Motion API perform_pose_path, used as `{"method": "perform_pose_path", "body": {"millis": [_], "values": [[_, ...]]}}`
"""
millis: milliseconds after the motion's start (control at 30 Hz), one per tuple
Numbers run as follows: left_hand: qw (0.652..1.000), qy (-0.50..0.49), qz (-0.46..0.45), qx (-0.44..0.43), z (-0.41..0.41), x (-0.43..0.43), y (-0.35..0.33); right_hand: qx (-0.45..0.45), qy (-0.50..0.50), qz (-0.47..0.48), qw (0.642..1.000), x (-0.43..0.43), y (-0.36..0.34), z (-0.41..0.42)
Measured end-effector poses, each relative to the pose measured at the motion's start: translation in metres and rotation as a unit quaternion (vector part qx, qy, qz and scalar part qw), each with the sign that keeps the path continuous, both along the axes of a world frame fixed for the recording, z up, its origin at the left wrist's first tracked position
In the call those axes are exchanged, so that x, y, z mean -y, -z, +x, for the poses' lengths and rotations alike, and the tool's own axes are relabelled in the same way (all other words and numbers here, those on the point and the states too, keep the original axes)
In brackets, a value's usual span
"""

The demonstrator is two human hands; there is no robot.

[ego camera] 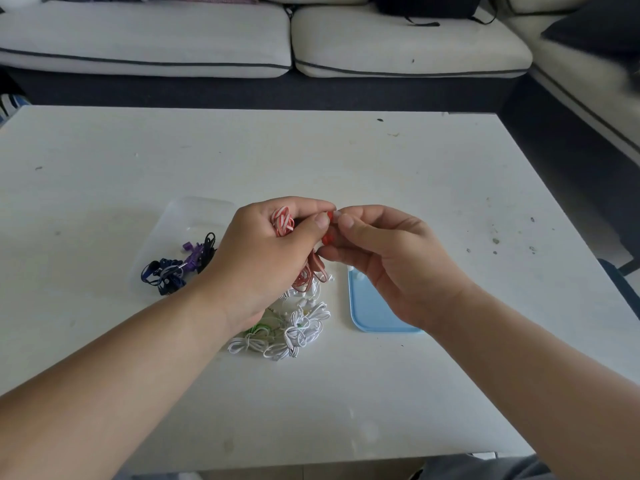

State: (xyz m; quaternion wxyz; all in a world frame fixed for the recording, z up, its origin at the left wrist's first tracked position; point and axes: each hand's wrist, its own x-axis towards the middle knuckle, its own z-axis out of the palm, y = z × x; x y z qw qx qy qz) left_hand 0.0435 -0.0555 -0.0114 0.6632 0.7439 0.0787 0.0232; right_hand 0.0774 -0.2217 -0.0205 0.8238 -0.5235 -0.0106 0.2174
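Nearest, on the white table [311, 157]: a heap of white earphones [294, 332], with a green cable [258, 329] tangled into its left side, partly under the left wrist. Just right of the heap lies a blue tray [367, 313], its far end hidden by the right hand. Above the heap both hands are raised off the surface. The left hand [263, 258] has its fingers curled round a small coil of red-and-white earphone cable [283, 221], thumb pressed across toward the other hand. The right hand [384, 258] pinches a red end piece [327, 239] of the same cable between thumb and forefinger, the remaining fingers tucked beneath; bud or plug, cannot tell. Slack loops [308, 275] hang between the hands down to the white heap; touching it or just above, cannot tell. Judgement: the cable is being wound into a tidy bundle. To do it well, the left hand should clamp the coil firmly while the right feeds with light tension, laying the flat cable without twist. Lift the slack clear first, as it may snag the white cables. Farther left, a clear tray [194, 209] holds dark blue, purple and black earphones [173, 268], probably where the finished bundle goes. Beyond the table, a pale sofa [398, 46].
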Motion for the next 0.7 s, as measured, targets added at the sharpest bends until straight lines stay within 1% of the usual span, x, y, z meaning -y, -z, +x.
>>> {"method": "perform_pose_path", "body": {"millis": [133, 300, 467, 600, 700], "values": [[1.0, 0.012, 0.002, 0.002, 0.0, -0.002, 0.0, -0.013, -0.016, 0.018, 1.0, 0.0, 0.002, 0.002], [1.0, 0.024, 0.009, 0.001, 0.002, -0.004, -0.002, -0.006, -0.077, -0.001, 0.997, 0.007, -0.001, 0.009], [0.999, 0.049, 0.018, -0.01, 0.003, -0.009, -0.001, -0.008, -0.107, -0.018, 0.994, 0.011, -0.001, 0.011], [0.998, 0.057, 0.01, -0.009, 0.002, -0.008, -0.003, 0.0, -0.111, -0.006, 0.994, 0.011, -0.002, 0.011], [0.999, 0.051, 0.01, -0.006, 0.001, -0.007, -0.004, 0.024, -0.085, -0.024, 0.996, 0.011, -0.003, 0.009]]}}
